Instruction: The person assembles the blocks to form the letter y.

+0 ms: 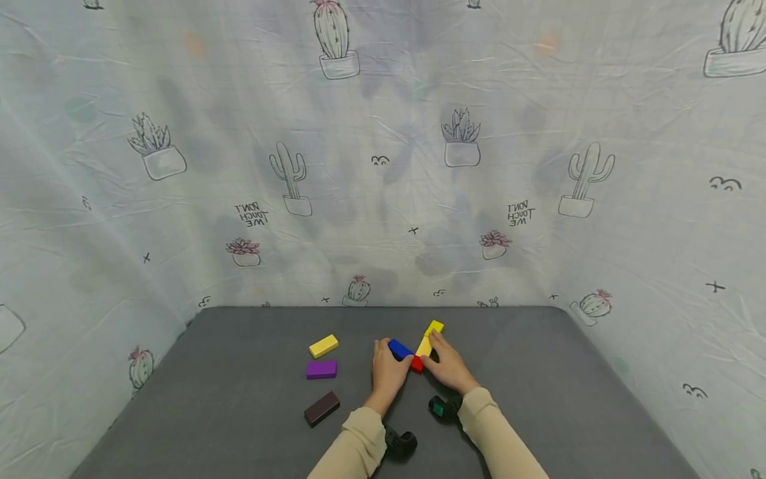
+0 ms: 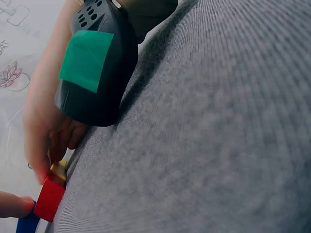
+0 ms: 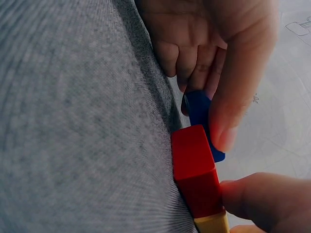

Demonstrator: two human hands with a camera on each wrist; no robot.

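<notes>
My left hand point(image 1: 387, 372) holds a blue block point(image 1: 400, 348), its thumb by the block's near end and its fingers at the far end. A red block point(image 1: 417, 364) touches that near end and stands at the corner of a V of blocks. From the red block, two yellow blocks, a nearer one point(image 1: 423, 347) and a farther one point(image 1: 434, 326), run end to end toward the back. My right hand point(image 1: 451, 369) presses along their right side, with the thumb on the red block and the fingers on the nearer yellow block. In the right wrist view, the red block point(image 3: 194, 155) sits between both thumbs.
Left of the hands, a yellow block point(image 1: 324, 346), a purple block point(image 1: 322, 370) and a dark brown block point(image 1: 322, 408) lie apart on the grey tabletop point(image 1: 239, 372). Black wrist devices point(image 1: 399, 444) hang below both wrists. A cactus-print curtain point(image 1: 383, 166) surrounds the table's back and sides.
</notes>
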